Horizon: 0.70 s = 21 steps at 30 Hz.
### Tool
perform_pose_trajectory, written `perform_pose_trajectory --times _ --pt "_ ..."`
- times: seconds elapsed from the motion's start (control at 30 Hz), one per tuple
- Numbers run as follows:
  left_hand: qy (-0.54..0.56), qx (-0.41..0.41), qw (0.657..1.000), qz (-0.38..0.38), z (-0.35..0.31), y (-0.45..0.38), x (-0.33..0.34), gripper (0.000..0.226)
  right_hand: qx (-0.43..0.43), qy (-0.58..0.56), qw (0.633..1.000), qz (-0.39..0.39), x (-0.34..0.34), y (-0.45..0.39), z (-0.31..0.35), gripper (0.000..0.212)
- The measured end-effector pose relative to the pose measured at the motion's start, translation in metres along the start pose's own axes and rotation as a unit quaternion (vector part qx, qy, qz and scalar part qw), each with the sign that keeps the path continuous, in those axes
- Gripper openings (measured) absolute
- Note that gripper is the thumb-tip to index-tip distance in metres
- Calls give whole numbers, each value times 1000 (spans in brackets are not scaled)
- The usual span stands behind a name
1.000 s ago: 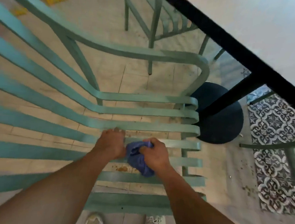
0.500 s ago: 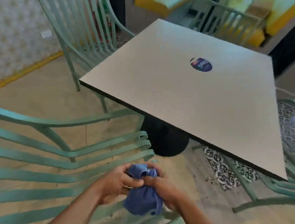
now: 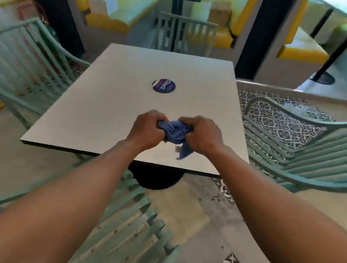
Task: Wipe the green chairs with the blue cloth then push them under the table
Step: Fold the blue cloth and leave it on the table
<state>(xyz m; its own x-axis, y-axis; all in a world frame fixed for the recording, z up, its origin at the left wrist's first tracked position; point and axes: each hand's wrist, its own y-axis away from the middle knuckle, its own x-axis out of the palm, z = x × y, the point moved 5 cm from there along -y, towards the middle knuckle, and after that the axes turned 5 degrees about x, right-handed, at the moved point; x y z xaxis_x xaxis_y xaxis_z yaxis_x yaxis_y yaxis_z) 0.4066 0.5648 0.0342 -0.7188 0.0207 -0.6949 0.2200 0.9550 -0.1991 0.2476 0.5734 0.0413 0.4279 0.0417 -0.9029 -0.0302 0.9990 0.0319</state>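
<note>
Blue cloth, crumpled into a wad, one corner dangling, in the grip of left hand and right hand.

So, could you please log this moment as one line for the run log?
left hand: grips blue cloth | right hand: grips it too | cloth: bunched above table | near chair: not pushed under

Bare forearms, no sleeves

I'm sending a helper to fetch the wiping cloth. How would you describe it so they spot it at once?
Find the square grey table ringed by green chairs. Above its near edge, the left hand and right hand hold a bunched cloth between them. It is the only blue fabric, with one corner dangling.
</note>
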Motion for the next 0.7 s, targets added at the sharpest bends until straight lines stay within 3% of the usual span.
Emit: perform_pose_trajectory --times 0.07,0.13,0.2,0.27,0.33,0.43,0.53,0.6,0.7 --pt "-37 1 999 1 10 -19 16 24 8 15 1000 1 17 -25 -12 54" --pt "-95 -41 993 60 34 -27 40 32 0 39 999 15 48 -41 -24 59" --pt "-170 -90 968 163 59 -23 68 41 -8 109 990 87 92 -43 -37 64" --pt "-217 -113 948 206 73 -14 87 43 -9 139 976 168 126 -36 -49 71" --pt "-238 -103 951 166 76 -13 96 48 -25 122 977 175 137 -34 -57 72" --pt "-255 -16 963 86 64 -15 103 63 -60 97 988 106 128 -38 -58 71" --pt "-184 23 982 29 50 -12 107 49 -62 74 990 107 130 -39 -58 64" --pt "-171 -14 984 57 56 -10 113 50 -66 76 985 141 141 -36 -59 61" --pt "-248 -26 960 129 77 -5 123 54 -87 101 981 140 151 -35 -66 60"
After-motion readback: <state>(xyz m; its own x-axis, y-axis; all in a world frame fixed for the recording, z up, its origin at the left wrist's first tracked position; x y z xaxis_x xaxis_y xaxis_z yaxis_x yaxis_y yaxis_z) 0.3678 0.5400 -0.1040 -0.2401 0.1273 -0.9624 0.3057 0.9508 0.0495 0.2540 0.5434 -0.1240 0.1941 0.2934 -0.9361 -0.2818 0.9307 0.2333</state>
